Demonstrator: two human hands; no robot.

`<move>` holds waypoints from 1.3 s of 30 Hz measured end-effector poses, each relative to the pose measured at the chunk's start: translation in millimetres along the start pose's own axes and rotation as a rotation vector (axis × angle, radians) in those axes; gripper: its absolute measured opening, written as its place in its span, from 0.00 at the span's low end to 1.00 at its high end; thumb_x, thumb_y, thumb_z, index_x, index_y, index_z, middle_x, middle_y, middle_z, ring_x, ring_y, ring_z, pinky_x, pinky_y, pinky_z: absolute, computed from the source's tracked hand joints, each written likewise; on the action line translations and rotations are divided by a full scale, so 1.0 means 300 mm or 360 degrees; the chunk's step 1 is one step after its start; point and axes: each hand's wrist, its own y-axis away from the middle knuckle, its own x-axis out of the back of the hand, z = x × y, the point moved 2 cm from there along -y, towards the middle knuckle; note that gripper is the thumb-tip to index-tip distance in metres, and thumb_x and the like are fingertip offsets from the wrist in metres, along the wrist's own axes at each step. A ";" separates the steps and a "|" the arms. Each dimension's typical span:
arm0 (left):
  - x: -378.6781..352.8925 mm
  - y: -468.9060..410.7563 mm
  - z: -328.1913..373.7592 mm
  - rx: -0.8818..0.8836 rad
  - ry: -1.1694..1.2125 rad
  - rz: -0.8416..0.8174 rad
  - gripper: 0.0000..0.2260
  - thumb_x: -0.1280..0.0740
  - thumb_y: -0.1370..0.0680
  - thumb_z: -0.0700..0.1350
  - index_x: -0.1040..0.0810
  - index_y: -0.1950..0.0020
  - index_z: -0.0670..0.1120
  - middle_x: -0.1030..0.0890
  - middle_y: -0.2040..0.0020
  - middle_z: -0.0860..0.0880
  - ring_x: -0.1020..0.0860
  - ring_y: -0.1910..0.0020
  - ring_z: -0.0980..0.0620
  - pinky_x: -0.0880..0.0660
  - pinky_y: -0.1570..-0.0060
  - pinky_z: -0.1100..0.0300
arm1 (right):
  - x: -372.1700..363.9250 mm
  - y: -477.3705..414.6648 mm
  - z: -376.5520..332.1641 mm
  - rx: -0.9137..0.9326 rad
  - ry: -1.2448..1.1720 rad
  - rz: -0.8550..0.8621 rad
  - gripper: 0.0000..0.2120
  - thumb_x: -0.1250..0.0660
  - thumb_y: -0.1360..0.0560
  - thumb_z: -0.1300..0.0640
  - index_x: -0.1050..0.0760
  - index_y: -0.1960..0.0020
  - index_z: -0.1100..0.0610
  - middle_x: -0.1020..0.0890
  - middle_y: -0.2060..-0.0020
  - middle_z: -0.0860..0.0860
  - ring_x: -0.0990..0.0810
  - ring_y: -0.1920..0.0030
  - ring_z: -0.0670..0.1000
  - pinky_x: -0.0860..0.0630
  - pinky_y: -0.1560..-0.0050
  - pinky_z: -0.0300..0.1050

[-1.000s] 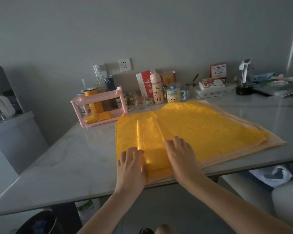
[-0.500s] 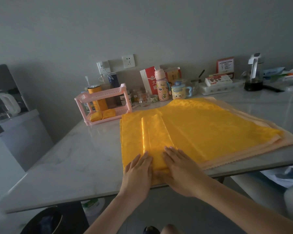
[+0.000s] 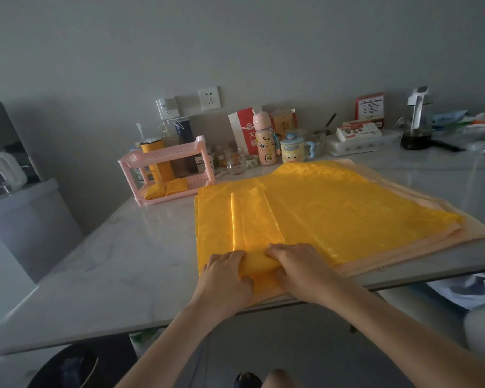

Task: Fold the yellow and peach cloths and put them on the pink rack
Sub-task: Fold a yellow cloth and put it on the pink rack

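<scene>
A stack of yellow cloths (image 3: 333, 208) lies spread on the marble table (image 3: 118, 261), over peach cloths (image 3: 471, 233) whose edges show at the right and front. A narrow folded yellow strip (image 3: 252, 219) runs down the stack toward me. My left hand (image 3: 224, 278) and my right hand (image 3: 297, 267) grip the strip's near end, which is rolled up between them. The pink rack (image 3: 163, 163) stands at the back left with two small folded yellow cloths (image 3: 165, 189) on its lower shelf.
Behind the cloths along the wall stand a pink bottle (image 3: 263, 144), a cartoon mug (image 3: 291, 152), glass jars (image 3: 235, 161), a red bag and boxes. A dark-based jug (image 3: 416, 127) is at the far right. A white kettle (image 3: 6, 169) sits on a cabinet at the left.
Both hands went from pressing flat on the strip's near end to curling round it, and that end now stands rolled up off the stack. The camera view shifted slightly.
</scene>
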 end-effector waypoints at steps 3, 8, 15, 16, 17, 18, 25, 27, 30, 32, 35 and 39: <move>0.012 -0.005 -0.002 -0.0031 -0.0027 0.0034 0.18 0.42 0.22 0.44 0.33 0.32 0.49 0.27 0.35 0.50 0.34 0.35 0.47 0.35 0.36 0.54 | 0.010 -0.001 0.005 -0.0024 -0.0094 0.0064 0.20 0.45 0.23 0.65 0.29 0.34 0.55 0.24 0.38 0.53 0.25 0.40 0.54 0.32 0.37 0.47; 0.039 0.022 0.003 -0.0093 0.0025 0.0101 0.14 0.45 0.20 0.43 0.27 0.36 0.49 0.24 0.40 0.47 0.29 0.39 0.45 0.31 0.41 0.53 | 0.059 0.017 0.026 -0.0054 -0.0413 0.0038 0.15 0.42 0.23 0.63 0.23 0.41 0.52 0.19 0.48 0.52 0.22 0.48 0.53 0.26 0.48 0.47; 0.072 0.106 -0.025 -0.0183 0.0491 0.0035 0.03 0.39 0.21 0.52 0.27 0.52 0.57 0.25 0.55 0.61 0.26 0.55 0.62 0.34 0.61 0.71 | 0.106 0.145 0.048 0.0042 -0.0832 0.0091 0.07 0.38 0.22 0.53 0.23 0.49 0.52 0.20 0.58 0.48 0.24 0.59 0.45 0.29 0.59 0.40; 0.070 0.105 -0.028 -0.0154 0.0538 0.0023 0.05 0.39 0.22 0.53 0.27 0.56 0.56 0.25 0.57 0.60 0.26 0.57 0.63 0.34 0.62 0.71 | 0.107 0.146 0.054 -0.0005 -0.0882 0.0138 0.06 0.37 0.22 0.52 0.24 0.49 0.52 0.21 0.58 0.49 0.24 0.58 0.47 0.29 0.58 0.41; 0.064 0.099 -0.033 -0.0115 0.0582 0.0021 0.07 0.39 0.22 0.53 0.28 0.59 0.55 0.25 0.60 0.58 0.26 0.60 0.62 0.34 0.64 0.70 | 0.103 0.141 0.058 -0.0070 -0.0921 0.0191 0.06 0.37 0.23 0.51 0.25 0.50 0.53 0.22 0.59 0.52 0.24 0.58 0.50 0.30 0.59 0.42; 0.053 0.090 -0.039 -0.0076 0.0626 0.0039 0.10 0.40 0.22 0.53 0.28 0.61 0.53 0.25 0.62 0.56 0.27 0.63 0.60 0.34 0.65 0.68 | 0.095 0.132 0.058 -0.0142 -0.0944 0.0231 0.07 0.37 0.23 0.50 0.26 0.53 0.54 0.23 0.61 0.53 0.24 0.59 0.53 0.31 0.60 0.43; -0.003 0.030 -0.021 0.0252 0.0537 0.0328 0.12 0.44 0.21 0.55 0.29 0.45 0.49 0.24 0.59 0.53 0.24 0.61 0.54 0.26 0.63 0.60 | 0.012 0.047 0.045 -0.0566 -0.0754 0.0456 0.14 0.42 0.21 0.47 0.31 0.43 0.55 0.25 0.63 0.48 0.28 0.68 0.46 0.36 0.70 0.39; -0.005 0.032 0.006 0.0299 0.0389 0.0453 0.12 0.45 0.20 0.55 0.31 0.42 0.50 0.25 0.58 0.53 0.23 0.61 0.53 0.26 0.61 0.56 | 0.012 0.044 0.024 -0.0634 -0.0543 0.0530 0.17 0.44 0.20 0.47 0.34 0.36 0.55 0.24 0.51 0.50 0.23 0.57 0.49 0.36 0.65 0.41; -0.017 0.033 0.028 0.0300 0.0129 0.0596 0.12 0.46 0.19 0.53 0.33 0.40 0.49 0.25 0.54 0.53 0.24 0.56 0.52 0.30 0.61 0.59 | 0.002 0.035 0.010 -0.0578 -0.0238 0.0656 0.18 0.42 0.21 0.49 0.37 0.34 0.56 0.29 0.41 0.52 0.25 0.46 0.52 0.35 0.60 0.39; -0.015 0.035 0.039 0.0239 -0.0038 0.0684 0.11 0.40 0.21 0.50 0.32 0.41 0.48 0.25 0.49 0.51 0.25 0.50 0.51 0.33 0.62 0.60 | -0.001 0.030 0.011 -0.0540 -0.0069 0.0694 0.18 0.36 0.24 0.52 0.32 0.36 0.57 0.27 0.44 0.54 0.25 0.46 0.53 0.31 0.56 0.41; -0.037 0.024 0.044 -0.0102 -0.0315 0.0739 0.22 0.20 0.41 0.38 0.23 0.50 0.44 0.22 0.56 0.46 0.22 0.59 0.46 0.28 0.69 0.58 | -0.003 0.018 -0.002 -0.0238 0.0099 0.0783 0.18 0.22 0.41 0.65 0.22 0.53 0.60 0.21 0.55 0.56 0.19 0.57 0.56 0.22 0.60 0.48; -0.043 0.016 0.050 -0.0233 -0.0422 0.0672 0.20 0.18 0.47 0.40 0.19 0.58 0.47 0.19 0.58 0.50 0.20 0.59 0.49 0.23 0.63 0.58 | -0.047 0.028 -0.031 0.0231 0.0098 0.0577 0.07 0.35 0.26 0.62 0.21 0.49 0.60 0.19 0.48 0.57 0.20 0.46 0.57 0.24 0.45 0.50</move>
